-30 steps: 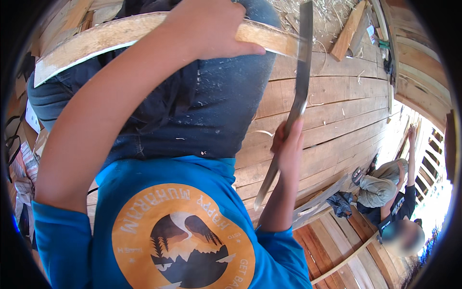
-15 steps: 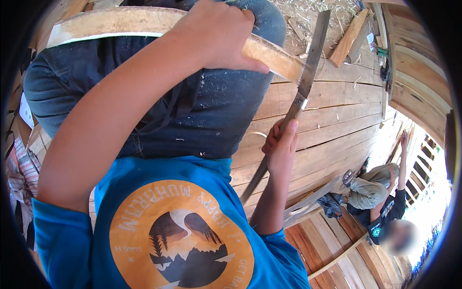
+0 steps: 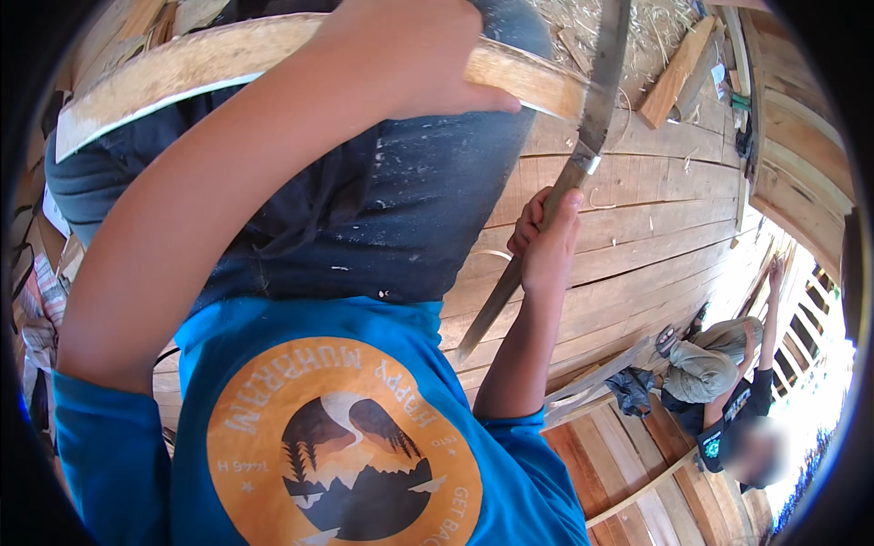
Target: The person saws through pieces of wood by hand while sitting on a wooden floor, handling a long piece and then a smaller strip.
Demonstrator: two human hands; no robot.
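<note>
A pale wooden board (image 3: 187,64) with a white lower edge lies across my thighs, bent-looking in this view. My left hand (image 3: 419,59) is clamped over it from above, thumb along its near side. Below the board's right end, my right hand (image 3: 548,238) is wrapped round the long straight wooden handle of a handsaw (image 3: 607,77). Its toothed blade points away from me and meets the board near that right end. The blade's tip runs out of the top of the picture. The left fingertips are partly hidden behind the hand and board.
Plank flooring (image 3: 637,200) stretches to the right, with wood shavings (image 3: 660,27) at the far side. An offcut block (image 3: 676,73) lies there beside a wooden wall (image 3: 801,118). Another person (image 3: 719,373) sits at the lower right near a slatted opening.
My right hand has pushed the saw away from me, and its blade has slid farther past the board's end. The left hand keeps its grip; the board appears slightly shifted.
</note>
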